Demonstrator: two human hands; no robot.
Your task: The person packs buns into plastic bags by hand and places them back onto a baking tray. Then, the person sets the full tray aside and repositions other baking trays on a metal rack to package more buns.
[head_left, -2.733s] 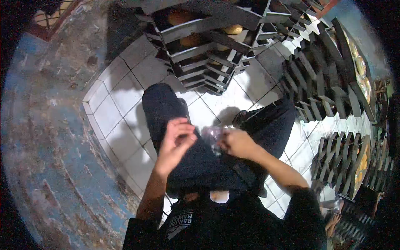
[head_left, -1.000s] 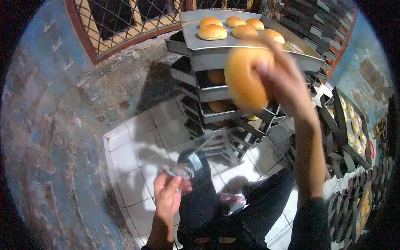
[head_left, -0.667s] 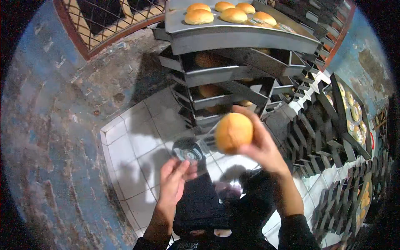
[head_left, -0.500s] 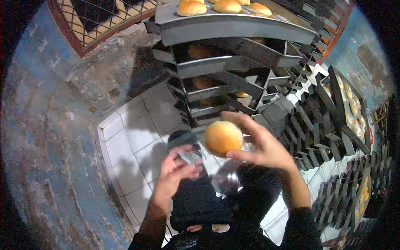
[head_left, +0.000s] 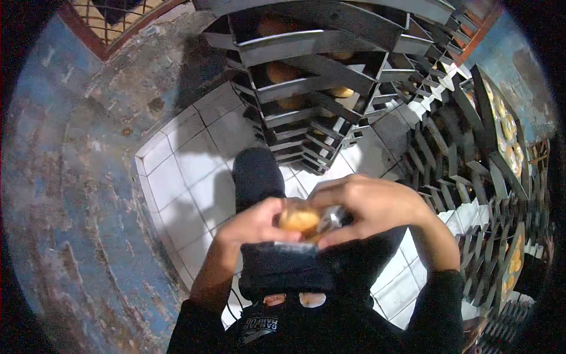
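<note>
Between my two hands, low over my lap, is a golden bun [head_left: 298,220] inside a clear plastic bag [head_left: 331,219]. My left hand [head_left: 253,224] grips the bun's left side through the plastic, thumb and fingers around it. On the right, my right hand [head_left: 371,206] closes over the bag's gathered part and the bun's right edge. Motion blurs the bun and plastic, and my right fingers partly hide them.
A tall stack of metal trays [head_left: 330,44] with buns inside stands in front. More stacked trays [head_left: 442,141] fill the right side, some holding wrapped buns [head_left: 508,127]. A worn blue wall [head_left: 88,194] rises on the left above white floor tiles [head_left: 183,177].
My right hand brought the bun from the top tray down to the bag in my left hand. The bun is now inside the plastic, and both hands are together. The view has tilted down.
</note>
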